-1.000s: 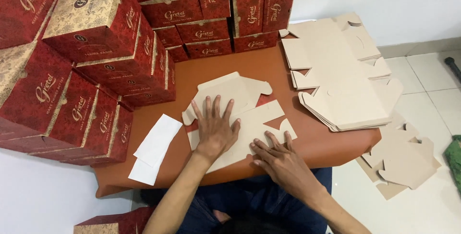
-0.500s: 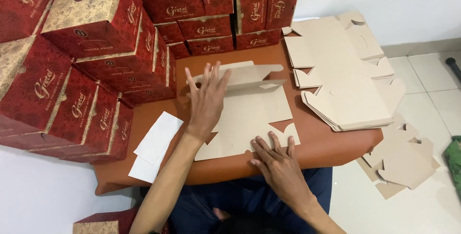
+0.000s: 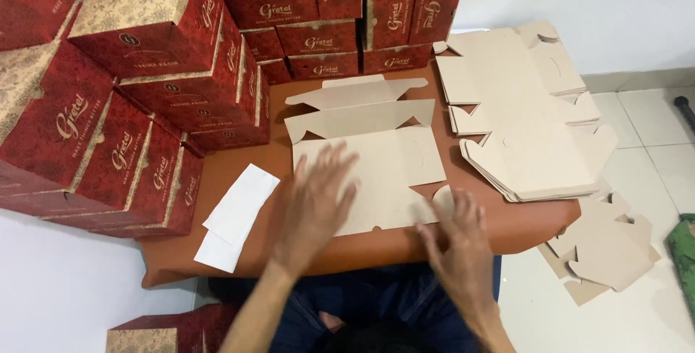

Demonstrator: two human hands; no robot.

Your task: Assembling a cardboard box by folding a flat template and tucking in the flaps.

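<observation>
— Lying how, that flat tan die-cut cardboard box blank?

— Spread face-down on the brown table, long axis running away from the body, flapped end pointing toward the far stack of boxes. Three panels visible: broad near one, narrower middle one, thin far strip with tabs.

— And the hands?

— Both bare, fingers spread, clamped on nothing. Left hand flat over the near left part of the blank, blurred. Right hand at the near right corner, by a small rounded tab; touching or just above, cannot tell.

— Counts?

— One blank under the hands. One tall pile of matching unfolded tan blanks at the right table edge, many sheets, number unclear. Two white paper slips overlapping at the left, thin and smooth. A few loose tan cardboard pieces on the white tiled floor.

— Those red ones?

— Finished dark red boxes with gold ornament, glossy, rectangular, stacked in rows at left and back; well over a dozen, exact total hidden.
</observation>
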